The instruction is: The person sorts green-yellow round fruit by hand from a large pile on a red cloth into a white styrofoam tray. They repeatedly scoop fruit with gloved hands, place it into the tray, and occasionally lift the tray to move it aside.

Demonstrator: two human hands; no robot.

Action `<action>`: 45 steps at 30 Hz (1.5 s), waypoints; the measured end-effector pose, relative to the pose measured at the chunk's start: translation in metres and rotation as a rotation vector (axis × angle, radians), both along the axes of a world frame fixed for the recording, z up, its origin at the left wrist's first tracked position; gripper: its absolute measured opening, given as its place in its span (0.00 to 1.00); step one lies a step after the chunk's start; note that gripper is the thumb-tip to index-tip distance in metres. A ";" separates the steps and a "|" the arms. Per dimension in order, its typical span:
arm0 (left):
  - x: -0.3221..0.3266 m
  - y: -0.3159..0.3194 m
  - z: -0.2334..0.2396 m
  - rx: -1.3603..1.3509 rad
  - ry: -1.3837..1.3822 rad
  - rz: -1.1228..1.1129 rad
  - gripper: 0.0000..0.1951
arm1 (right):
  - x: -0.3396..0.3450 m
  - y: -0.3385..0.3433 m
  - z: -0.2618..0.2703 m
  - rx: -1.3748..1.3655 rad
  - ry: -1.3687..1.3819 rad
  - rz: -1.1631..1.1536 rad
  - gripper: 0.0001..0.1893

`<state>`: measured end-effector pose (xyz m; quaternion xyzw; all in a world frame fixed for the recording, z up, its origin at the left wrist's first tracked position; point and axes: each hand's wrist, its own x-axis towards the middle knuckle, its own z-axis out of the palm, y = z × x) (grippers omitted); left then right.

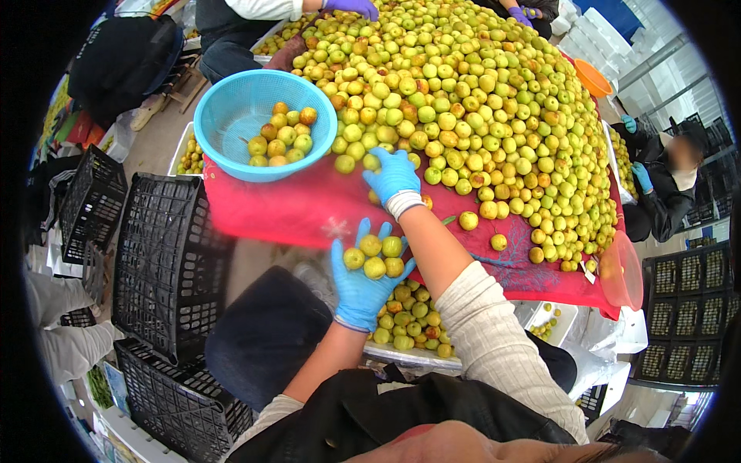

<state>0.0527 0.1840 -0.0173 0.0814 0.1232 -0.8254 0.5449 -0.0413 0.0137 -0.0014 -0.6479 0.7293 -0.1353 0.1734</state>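
My left hand, in a blue glove, is palm up with several green-yellow jujube-like fruits resting on the palm and fingers. Above it my right hand, also gloved in blue, reaches over the near edge of a large fruit pile; its fingers are bent over a fruit, and whether it grips it I cannot tell. The pile lies on a red cloth. Left of my right hand stands a light-blue plastic colander with several yellow and reddish fruits in it. Below my hands a white tray holds more fruits.
Black plastic crates stand at the left, and stacked fruit-filled crates at the right. A pink bowl and an orange bowl sit at the cloth's right edge. A co-worker sits at the right; other people's purple-gloved hands are at the top.
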 end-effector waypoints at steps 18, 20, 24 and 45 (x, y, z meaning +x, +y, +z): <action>0.000 0.007 -0.014 -0.090 0.053 -0.054 0.37 | -0.124 0.071 0.006 0.347 -2.166 -0.049 0.25; -0.002 0.008 -0.015 -0.090 0.071 -0.056 0.37 | -0.128 0.090 0.009 0.436 -2.166 -0.329 0.21; -0.004 0.014 -0.018 -0.042 0.004 -0.079 0.36 | -0.100 0.094 0.012 0.210 -1.073 -0.124 0.09; 0.043 0.062 -0.011 -0.031 -0.366 -0.051 0.37 | -0.055 0.030 0.028 0.171 0.656 0.647 0.22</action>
